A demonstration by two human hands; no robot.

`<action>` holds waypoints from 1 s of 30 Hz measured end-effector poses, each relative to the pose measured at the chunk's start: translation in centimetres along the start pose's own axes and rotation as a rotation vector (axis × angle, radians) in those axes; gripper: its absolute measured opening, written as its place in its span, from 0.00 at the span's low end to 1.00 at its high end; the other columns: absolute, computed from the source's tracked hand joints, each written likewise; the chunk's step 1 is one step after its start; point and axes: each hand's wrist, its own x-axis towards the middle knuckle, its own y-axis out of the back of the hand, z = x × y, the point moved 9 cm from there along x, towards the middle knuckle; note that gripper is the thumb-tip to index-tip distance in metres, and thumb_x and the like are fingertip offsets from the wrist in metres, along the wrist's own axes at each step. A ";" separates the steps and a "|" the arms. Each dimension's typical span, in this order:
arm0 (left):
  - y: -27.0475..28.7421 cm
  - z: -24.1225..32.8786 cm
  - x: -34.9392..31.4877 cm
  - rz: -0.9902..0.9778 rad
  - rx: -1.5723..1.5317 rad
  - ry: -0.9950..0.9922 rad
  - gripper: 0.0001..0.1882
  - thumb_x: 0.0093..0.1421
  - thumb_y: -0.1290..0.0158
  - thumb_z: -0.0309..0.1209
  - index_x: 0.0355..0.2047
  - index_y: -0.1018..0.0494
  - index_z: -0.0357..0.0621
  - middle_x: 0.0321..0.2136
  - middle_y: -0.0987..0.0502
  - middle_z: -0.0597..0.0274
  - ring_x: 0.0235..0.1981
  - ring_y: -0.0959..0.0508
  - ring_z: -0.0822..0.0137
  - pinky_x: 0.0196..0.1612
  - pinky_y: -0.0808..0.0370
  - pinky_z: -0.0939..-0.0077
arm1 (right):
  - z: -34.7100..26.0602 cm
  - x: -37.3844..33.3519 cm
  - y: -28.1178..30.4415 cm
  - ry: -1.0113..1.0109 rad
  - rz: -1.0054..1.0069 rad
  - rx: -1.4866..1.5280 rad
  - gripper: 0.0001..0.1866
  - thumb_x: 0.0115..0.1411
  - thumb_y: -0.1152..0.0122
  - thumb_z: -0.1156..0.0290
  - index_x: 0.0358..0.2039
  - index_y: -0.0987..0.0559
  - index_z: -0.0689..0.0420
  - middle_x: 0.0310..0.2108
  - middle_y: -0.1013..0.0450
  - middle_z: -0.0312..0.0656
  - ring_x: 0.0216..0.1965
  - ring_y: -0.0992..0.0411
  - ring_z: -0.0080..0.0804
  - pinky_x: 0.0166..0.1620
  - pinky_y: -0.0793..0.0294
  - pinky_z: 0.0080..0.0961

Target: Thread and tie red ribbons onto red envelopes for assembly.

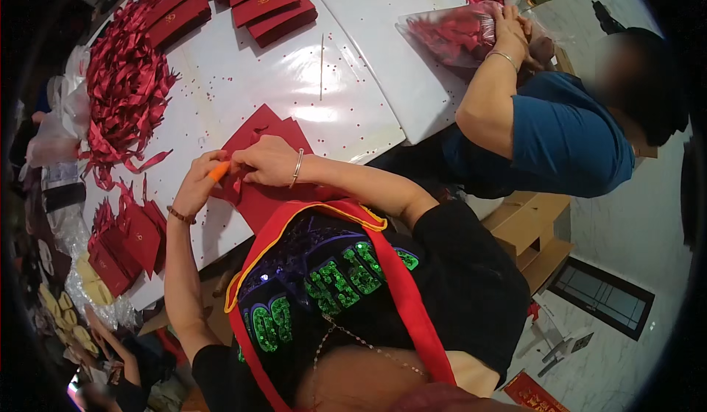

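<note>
- landmark: ribbon pile point(129, 92), loose red heap on the white surface point(283, 73); all places given from it
- red bag point(254, 206) in work: down and right of the ribbon pile, flat at the near surface edge, more red card showing under it; probably set there so both hands reach its top without stretching
- right hand point(271, 163): right of and below the ribbon pile, laid over the red bag; grip nearly closed, thumb and fingertip pinching red ribbon point(234, 189) by the look of it; the palm likely steadies the bag too
- left hand point(197, 184): below and right of the ribbon pile, at the bag's left edge; grip narrow, fingers curled toward the right hand; cannot tell whether it is closed on anything, contact hidden
- orange piece point(219, 171) at left fingertips; finger cover or tool, cannot tell; hands meet here, presumably so the ribbon can be worked from both sides
- ribboned bags point(132, 246): below the ribbon pile, grouped, ribbons upward; maybe kept apart from the plain ones
- folded stacks point(272, 11): up and right of the ribbon pile, overlapping, likely for easy picking
- thin rod point(322, 66): right of the ribbon pile, lying loose, untouched
- co-worker point(560, 132): far right of the ribbon pile, hands on a clear plastic bag point(449, 36) with red contents
</note>
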 end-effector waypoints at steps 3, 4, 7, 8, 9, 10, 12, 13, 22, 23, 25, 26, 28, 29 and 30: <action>-1.4 1.4 0.1 -0.023 0.092 0.051 0.11 0.54 0.56 0.29 0.32 0.27 0.36 0.52 0.40 0.55 0.44 0.33 0.66 0.40 0.30 0.78 | 0.3 -0.8 -0.1 0.023 0.069 0.013 0.09 0.43 0.38 0.67 0.27 0.27 0.49 0.21 0.28 0.36 0.27 0.29 0.36 0.32 0.36 0.34; -1.7 1.6 0.5 -0.138 0.054 0.017 0.10 0.54 0.55 0.28 0.31 0.27 0.35 0.52 0.40 0.54 0.44 0.32 0.66 0.41 0.31 0.78 | 0.0 -0.6 -0.1 0.039 0.058 0.019 0.09 0.43 0.38 0.67 0.27 0.27 0.49 0.21 0.28 0.36 0.27 0.29 0.36 0.32 0.36 0.34; -1.7 2.4 1.0 -0.222 -0.010 0.076 0.08 0.51 0.54 0.27 0.26 0.28 0.35 0.54 0.41 0.54 0.45 0.33 0.65 0.43 0.33 0.77 | -0.6 -0.3 0.4 0.063 0.036 0.025 0.08 0.45 0.40 0.69 0.25 0.30 0.49 0.22 0.28 0.34 0.27 0.29 0.35 0.33 0.38 0.33; -1.6 2.1 1.2 -0.234 -0.048 0.129 0.07 0.50 0.53 0.27 0.25 0.28 0.36 0.54 0.41 0.54 0.46 0.33 0.65 0.44 0.34 0.76 | -0.6 -0.2 0.2 0.069 0.028 0.030 0.08 0.45 0.40 0.69 0.25 0.30 0.49 0.22 0.28 0.34 0.27 0.29 0.35 0.33 0.38 0.33; -1.5 2.2 1.3 -0.254 -0.028 0.133 0.06 0.48 0.52 0.27 0.24 0.28 0.37 0.54 0.41 0.52 0.46 0.34 0.65 0.46 0.35 0.76 | -0.6 -0.2 -0.1 0.064 0.016 0.036 0.08 0.45 0.40 0.69 0.26 0.30 0.49 0.22 0.29 0.34 0.27 0.29 0.35 0.33 0.38 0.33; -1.4 1.9 1.4 -0.269 -0.023 0.146 0.06 0.47 0.52 0.26 0.24 0.28 0.37 0.54 0.41 0.51 0.47 0.34 0.64 0.46 0.36 0.76 | -0.5 -0.2 -0.2 0.059 0.005 0.042 0.08 0.45 0.40 0.69 0.26 0.30 0.49 0.22 0.29 0.34 0.27 0.29 0.35 0.33 0.38 0.32; -1.3 1.5 1.7 -0.270 0.015 0.138 0.04 0.46 0.50 0.25 0.21 0.29 0.37 0.52 0.40 0.55 0.41 0.31 0.68 0.40 0.32 0.79 | -0.7 -0.2 -0.2 0.074 0.002 0.022 0.08 0.45 0.40 0.68 0.26 0.30 0.50 0.22 0.29 0.35 0.27 0.29 0.36 0.32 0.37 0.33; -1.3 1.3 1.9 -0.269 0.010 0.141 0.04 0.46 0.50 0.25 0.21 0.29 0.37 0.52 0.40 0.55 0.41 0.31 0.68 0.40 0.32 0.79 | -0.6 -0.2 -0.2 0.076 0.009 0.030 0.08 0.45 0.40 0.68 0.26 0.30 0.50 0.21 0.29 0.36 0.27 0.29 0.37 0.31 0.36 0.34; -1.0 0.6 2.2 -0.132 -0.069 -0.031 0.04 0.47 0.52 0.24 0.25 0.29 0.39 0.44 0.34 0.60 0.44 0.34 0.69 0.48 0.38 0.79 | 0.5 0.1 -0.1 0.040 0.037 -0.068 0.13 0.45 0.39 0.63 0.30 0.29 0.51 0.21 0.29 0.44 0.25 0.31 0.46 0.28 0.34 0.40; -0.8 0.6 2.1 -0.082 -0.006 -0.119 0.08 0.50 0.49 0.32 0.21 0.32 0.41 0.42 0.33 0.62 0.38 0.32 0.72 0.41 0.34 0.80 | 0.1 0.1 -0.1 0.046 0.026 -0.087 0.13 0.44 0.39 0.63 0.30 0.29 0.52 0.22 0.29 0.44 0.25 0.30 0.46 0.28 0.33 0.39; -1.4 1.0 2.4 -0.096 -0.015 -0.044 0.06 0.51 0.50 0.31 0.22 0.31 0.41 0.45 0.35 0.61 0.38 0.32 0.71 0.37 0.32 0.80 | 0.5 -0.2 0.6 0.008 0.040 -0.031 0.14 0.44 0.38 0.63 0.31 0.28 0.52 0.23 0.28 0.42 0.26 0.30 0.44 0.29 0.32 0.37; -1.3 0.5 2.8 -0.131 0.044 -0.125 0.04 0.50 0.51 0.28 0.22 0.30 0.41 0.47 0.36 0.60 0.37 0.31 0.71 0.37 0.32 0.81 | 0.3 -0.1 0.5 0.021 0.036 -0.041 0.14 0.45 0.38 0.63 0.32 0.28 0.52 0.23 0.28 0.42 0.27 0.30 0.44 0.29 0.32 0.36; -0.8 1.0 3.0 -0.061 0.134 -0.108 0.03 0.48 0.53 0.25 0.22 0.30 0.39 0.48 0.37 0.60 0.36 0.31 0.72 0.36 0.33 0.81 | 1.0 0.5 0.0 -0.059 -0.070 -0.025 0.14 0.46 0.38 0.65 0.34 0.27 0.53 0.25 0.27 0.44 0.28 0.28 0.42 0.31 0.30 0.32; -0.7 0.9 2.8 -0.046 0.106 -0.067 0.03 0.48 0.53 0.25 0.22 0.30 0.39 0.48 0.37 0.60 0.36 0.32 0.72 0.37 0.33 0.81 | 1.3 0.5 -0.2 -0.050 -0.039 0.048 0.15 0.45 0.37 0.66 0.35 0.26 0.54 0.26 0.27 0.44 0.29 0.27 0.40 0.33 0.30 0.30; -0.5 0.7 2.8 -0.031 0.080 -0.037 0.03 0.48 0.53 0.25 0.22 0.30 0.38 0.48 0.37 0.59 0.37 0.32 0.73 0.37 0.33 0.81 | 1.4 0.5 -0.2 -0.089 -0.057 0.034 0.14 0.45 0.37 0.68 0.34 0.26 0.56 0.27 0.26 0.44 0.30 0.27 0.39 0.33 0.29 0.28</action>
